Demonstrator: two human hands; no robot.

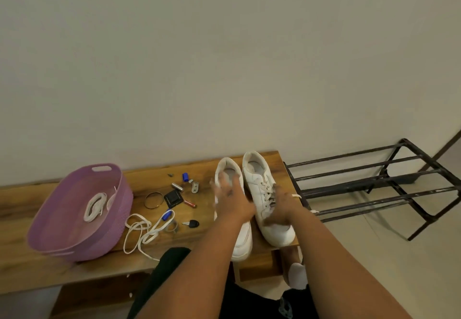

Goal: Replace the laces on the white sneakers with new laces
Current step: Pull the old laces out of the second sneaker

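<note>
Both forearms filled the lower centre of the frame, reaching up toward the pair of white sneakers on the wooden bench (pixel 74 272). We found the left hand (pixel 230 200) laid over the left sneaker (pixel 243 244), fingers spread fairly straight toward its opening; motion blur kept us from confirming any grip. The right hand (pixel 279 206) rested on the laced front of the right sneaker (pixel 268 209), fingers at the laces; we could not tell whether they pinched a lace or merely touched.

We judged the step in hand to be unlacing. The right sneaker's laces remained threaded, one tip hanging off the bench edge at centre right. A loose lace (pixel 144 231) lay in a tangle at lower centre-left, and the left sneaker's eyelets were hidden, so its state went unconfirmed. The next move called for freeing the right sneaker's lace, eyelet by eyelet.

At left of the frame, the purple basket (pixel 79 239) held a coiled white lace (pixel 94 206), likely the replacement. Small items, including a key (pixel 192 224), a bangle (pixel 153 200) and batteries, were scattered between basket and sneakers.
</note>
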